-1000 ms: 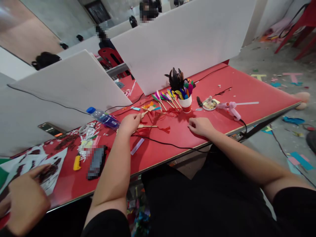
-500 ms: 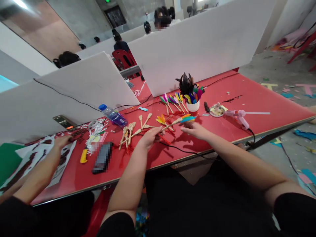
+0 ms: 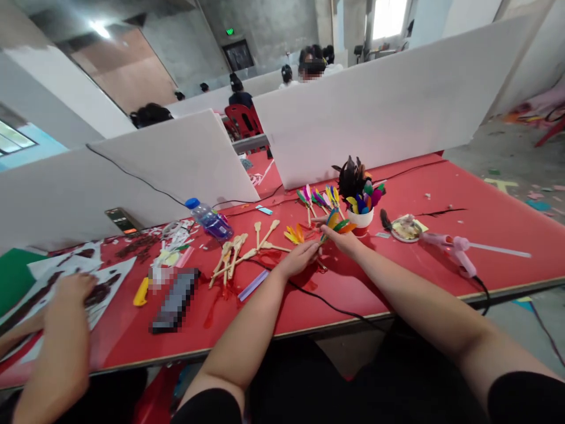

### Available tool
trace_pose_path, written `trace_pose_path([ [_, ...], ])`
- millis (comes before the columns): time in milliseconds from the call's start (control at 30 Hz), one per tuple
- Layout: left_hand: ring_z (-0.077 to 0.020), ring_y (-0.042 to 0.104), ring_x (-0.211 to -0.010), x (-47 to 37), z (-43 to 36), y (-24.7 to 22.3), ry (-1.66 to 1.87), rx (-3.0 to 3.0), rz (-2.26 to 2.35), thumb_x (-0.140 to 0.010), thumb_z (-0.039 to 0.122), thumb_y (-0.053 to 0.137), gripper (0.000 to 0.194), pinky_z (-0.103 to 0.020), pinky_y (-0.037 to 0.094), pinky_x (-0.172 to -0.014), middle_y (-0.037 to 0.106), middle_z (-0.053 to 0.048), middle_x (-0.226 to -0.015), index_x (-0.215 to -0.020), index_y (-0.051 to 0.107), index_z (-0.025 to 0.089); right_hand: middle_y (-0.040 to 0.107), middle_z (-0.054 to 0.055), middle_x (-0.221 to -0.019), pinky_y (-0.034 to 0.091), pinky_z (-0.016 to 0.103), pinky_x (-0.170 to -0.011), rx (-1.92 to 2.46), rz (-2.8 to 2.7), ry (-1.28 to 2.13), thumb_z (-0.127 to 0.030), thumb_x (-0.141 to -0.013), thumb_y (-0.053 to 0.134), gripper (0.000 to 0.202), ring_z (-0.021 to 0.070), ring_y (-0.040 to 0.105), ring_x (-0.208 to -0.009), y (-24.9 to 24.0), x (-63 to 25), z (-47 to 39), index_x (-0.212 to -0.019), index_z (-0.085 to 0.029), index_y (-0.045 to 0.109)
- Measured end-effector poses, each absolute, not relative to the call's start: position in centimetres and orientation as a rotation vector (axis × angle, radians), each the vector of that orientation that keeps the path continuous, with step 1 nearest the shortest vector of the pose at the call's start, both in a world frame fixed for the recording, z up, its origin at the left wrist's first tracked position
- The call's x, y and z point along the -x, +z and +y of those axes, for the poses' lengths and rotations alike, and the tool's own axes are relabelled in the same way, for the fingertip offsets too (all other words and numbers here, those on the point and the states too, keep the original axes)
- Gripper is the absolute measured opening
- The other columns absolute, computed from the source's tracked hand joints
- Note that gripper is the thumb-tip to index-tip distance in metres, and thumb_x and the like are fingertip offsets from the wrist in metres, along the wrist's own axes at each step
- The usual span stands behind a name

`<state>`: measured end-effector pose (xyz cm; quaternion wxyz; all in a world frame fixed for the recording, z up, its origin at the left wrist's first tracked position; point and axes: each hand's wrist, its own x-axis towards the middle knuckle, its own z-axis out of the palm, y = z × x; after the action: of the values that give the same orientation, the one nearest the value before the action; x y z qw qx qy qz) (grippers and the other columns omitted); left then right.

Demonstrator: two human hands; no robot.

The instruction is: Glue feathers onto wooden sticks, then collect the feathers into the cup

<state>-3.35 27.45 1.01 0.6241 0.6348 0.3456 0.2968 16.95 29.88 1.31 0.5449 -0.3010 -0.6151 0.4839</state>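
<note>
The right hand [image 3: 344,240] holds blue, green and orange feathers [image 3: 339,225] in a narrow grip above the red worktop [image 3: 498,218], beside the white-and-red cup [image 3: 361,218]. The left hand [image 3: 300,259] is near (its grip, partly hidden, I cannot tell). Pale wooden sticks [image 3: 242,257] lie leftward.

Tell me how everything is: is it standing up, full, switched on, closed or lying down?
Feathered stick: in the left hand, right hand at its feathers
Wooden sticks: loosely piled, without feathers
Cup: upright, full of feathers
Bottle: cap on
Glue gun: lying down; hot or cold, can't tell
Phone: propped up, screen lit
Ceiling light: on
</note>
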Motion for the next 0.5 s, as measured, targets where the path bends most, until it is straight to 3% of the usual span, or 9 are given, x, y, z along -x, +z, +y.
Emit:
trace_pose_path([
  [200,-0.0089,0.030,-0.052,3.3,26.8,0.9,0.612,-1.381,0.819,-0.098,0.086,0.066,0.066,-0.024,0.023,-0.049,0.039,0.008,-0.063,-0.088,0.054,0.021,0.082,0.009,-0.120,0.055,0.052,-0.123,0.656,-1.686,1.053,-0.077,-0.113,0.046,0.061,0.0299,0.075,-0.125,1.9,-17.7,30.3,-0.117,-0.034,0.089],
  [367,-0.0069,0.027,-0.050,3.2,26.6,1.3,0.558,-1.281,0.775,-0.097,0.084,0.068,0.065,-0.020,0.023,-0.046,0.038,0.009,-0.065,-0.085,0.048,0.023,0.083,0.010,-0.132,0.054,0.055,-0.126,0.675,-1.791,0.872,-0.070,-0.114,0.045,0.058,0.0325,0.069,-0.142,2.7,-18.0,29.7,-0.129,-0.032,0.087],
  [500,-0.0063,0.024,-0.050,3.0,26.3,1.8,0.568,-1.222,0.748,-0.093,0.085,0.072,0.067,-0.019,0.022,-0.044,0.037,0.009,-0.065,-0.085,0.048,0.023,0.087,0.010,-0.127,0.042,0.064,-0.134,0.658,-1.951,0.701,-0.066,-0.115,0.047,0.054,0.0352,0.061,-0.154,3.7,-18.3,28.8,-0.121,-0.032,0.089],
])
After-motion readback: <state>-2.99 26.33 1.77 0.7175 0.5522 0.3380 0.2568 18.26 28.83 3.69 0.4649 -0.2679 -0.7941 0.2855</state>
